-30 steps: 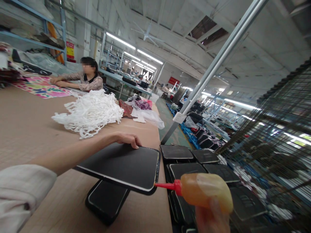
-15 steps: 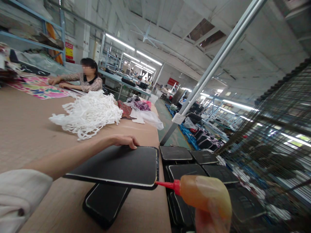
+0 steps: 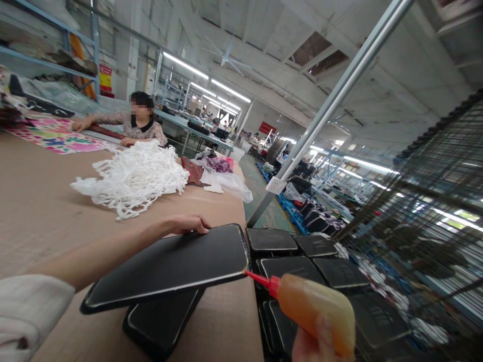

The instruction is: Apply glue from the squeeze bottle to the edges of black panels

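My left hand (image 3: 190, 224) grips the far edge of a black rounded rectangular panel (image 3: 177, 266) with a pale line along its rim. The panel is tilted, its left end lower, above a second black panel (image 3: 158, 322) on the table. Held in my right hand (image 3: 315, 339) is a squeeze bottle (image 3: 317, 309) of amber liquid with a red nozzle. The nozzle's tip meets the held panel's near right corner. My left fingers under the panel are hidden.
A heap of white stringy material (image 3: 132, 181) lies on the brown table (image 3: 45, 201). Stacks of black panels (image 3: 290, 266) stand beyond the table's right edge. Across the table sits another person (image 3: 145, 125) over patterned cloth (image 3: 60, 136). A metal post (image 3: 320, 118) rises at the right.
The held panel has turned, its left end dropping toward me and its right corner rising. The bottle's nozzle has moved up slightly with that corner. The other person's hands have shifted.
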`<action>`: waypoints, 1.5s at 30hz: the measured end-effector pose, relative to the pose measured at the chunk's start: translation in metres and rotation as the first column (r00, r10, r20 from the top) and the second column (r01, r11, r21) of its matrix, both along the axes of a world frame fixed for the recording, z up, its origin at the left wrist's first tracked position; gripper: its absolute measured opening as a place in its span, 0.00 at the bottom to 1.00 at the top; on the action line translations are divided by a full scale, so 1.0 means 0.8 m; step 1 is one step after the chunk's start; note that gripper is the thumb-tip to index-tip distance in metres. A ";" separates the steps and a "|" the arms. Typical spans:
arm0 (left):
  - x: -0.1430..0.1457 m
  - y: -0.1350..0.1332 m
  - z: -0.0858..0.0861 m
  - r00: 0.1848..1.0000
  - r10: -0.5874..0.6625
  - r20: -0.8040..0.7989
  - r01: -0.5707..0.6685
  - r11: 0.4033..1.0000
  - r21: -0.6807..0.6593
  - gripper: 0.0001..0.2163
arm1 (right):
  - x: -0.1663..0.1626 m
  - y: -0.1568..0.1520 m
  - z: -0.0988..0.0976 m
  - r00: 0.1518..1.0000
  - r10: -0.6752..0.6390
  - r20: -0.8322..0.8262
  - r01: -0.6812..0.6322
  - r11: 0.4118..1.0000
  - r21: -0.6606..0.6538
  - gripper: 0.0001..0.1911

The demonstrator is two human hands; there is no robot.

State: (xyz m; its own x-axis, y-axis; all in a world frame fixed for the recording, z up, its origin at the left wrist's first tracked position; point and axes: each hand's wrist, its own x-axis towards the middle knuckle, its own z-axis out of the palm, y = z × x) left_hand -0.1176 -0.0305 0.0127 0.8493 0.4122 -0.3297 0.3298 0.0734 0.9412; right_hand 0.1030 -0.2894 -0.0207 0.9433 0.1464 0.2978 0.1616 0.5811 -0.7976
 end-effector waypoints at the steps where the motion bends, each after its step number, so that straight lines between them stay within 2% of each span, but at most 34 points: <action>1: 0.001 0.000 -0.002 1.000 0.006 -0.008 -0.007 1.000 -0.005 0.20 | 0.003 0.000 -0.005 0.999 -0.042 0.022 0.042 0.999 -0.013 0.22; 4: 0.004 0.001 -0.009 1.000 0.012 -0.007 -0.012 1.000 -0.026 0.21 | 0.005 0.002 -0.010 0.994 -0.098 0.042 0.098 0.995 -0.011 0.22; 8: 0.008 0.001 -0.018 1.000 0.017 0.016 -0.016 0.998 -0.054 0.20 | -0.008 0.006 0.008 1.000 -0.022 0.001 0.022 0.999 0.049 0.22; 11: 0.011 0.000 -0.020 0.999 0.045 0.013 -0.044 0.996 -0.083 0.20 | -0.017 0.008 0.018 0.999 -0.015 -0.029 0.016 0.999 0.049 0.22; 16: 0.018 0.000 -0.022 0.996 0.084 0.008 -0.082 0.988 -0.132 0.19 | -0.018 0.010 0.017 1.000 -0.002 0.009 0.002 0.999 0.051 0.24; 22: 0.026 0.003 -0.030 0.994 0.112 0.009 -0.109 0.979 -0.171 0.17 | -0.025 0.013 0.017 0.999 0.005 -0.050 -0.003 1.000 0.029 0.25; 25: 0.030 0.004 -0.033 0.990 0.140 -0.013 -0.140 0.973 -0.183 0.16 | -0.028 0.013 0.018 1.000 0.005 -0.021 -0.006 1.000 -0.020 0.27; 30: 0.036 0.004 -0.033 0.989 0.137 -0.048 -0.143 0.979 -0.145 0.15 | -0.029 0.011 0.012 1.000 -0.017 0.013 0.019 0.991 -0.134 0.30; 35: 0.040 0.003 -0.030 0.992 0.114 -0.051 -0.121 0.980 -0.158 0.14 | -0.030 0.009 0.004 0.998 0.058 0.010 -0.056 0.988 -0.147 0.33; 41: 0.047 0.007 -0.032 0.988 0.140 -0.073 -0.150 0.976 -0.157 0.11 | -0.031 0.011 -0.005 0.994 0.103 -0.030 -0.106 0.989 -0.101 0.28; 45: 0.053 0.010 -0.034 0.983 0.154 -0.103 -0.171 0.969 -0.179 0.10 | -0.022 0.008 -0.024 0.987 0.158 0.031 -0.153 0.980 -0.125 0.29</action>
State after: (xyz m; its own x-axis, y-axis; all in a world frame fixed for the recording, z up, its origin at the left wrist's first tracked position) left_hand -0.0754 -0.0226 -0.0146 0.7405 0.4667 -0.4836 0.3793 0.3039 0.8740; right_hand 0.0854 -0.2833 -0.0398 0.8935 0.3281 0.3065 0.1105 0.5010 -0.8584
